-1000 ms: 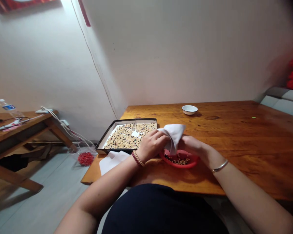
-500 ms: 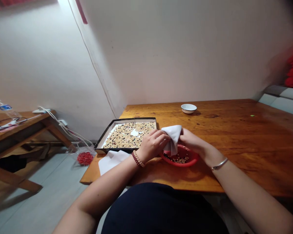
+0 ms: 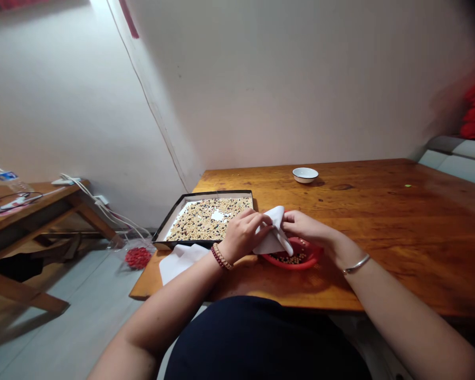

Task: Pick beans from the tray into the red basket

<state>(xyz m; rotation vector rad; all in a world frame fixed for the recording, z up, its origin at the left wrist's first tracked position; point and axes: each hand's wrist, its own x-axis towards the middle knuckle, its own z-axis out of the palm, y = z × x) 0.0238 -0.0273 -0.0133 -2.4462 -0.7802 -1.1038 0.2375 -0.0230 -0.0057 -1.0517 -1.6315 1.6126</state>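
Observation:
Both hands pinch a folded white paper over a red bowl that holds mixed light and dark beans. My left hand grips the paper's left side, fingers closed. My right hand grips its right side, fingers closed. The paper is folded low and tilts down into the bowl. Just left of the hands, a black tray lined in white holds many mixed beans.
A second white sheet lies at the table's near left corner. A small white bowl stands at the far side of the wooden table. A side table with a bottle and cables is at the left. A red bag lies on the floor.
The paper has been lowered and folded flatter toward the red bowl. Both hands have come down slightly and closer together.

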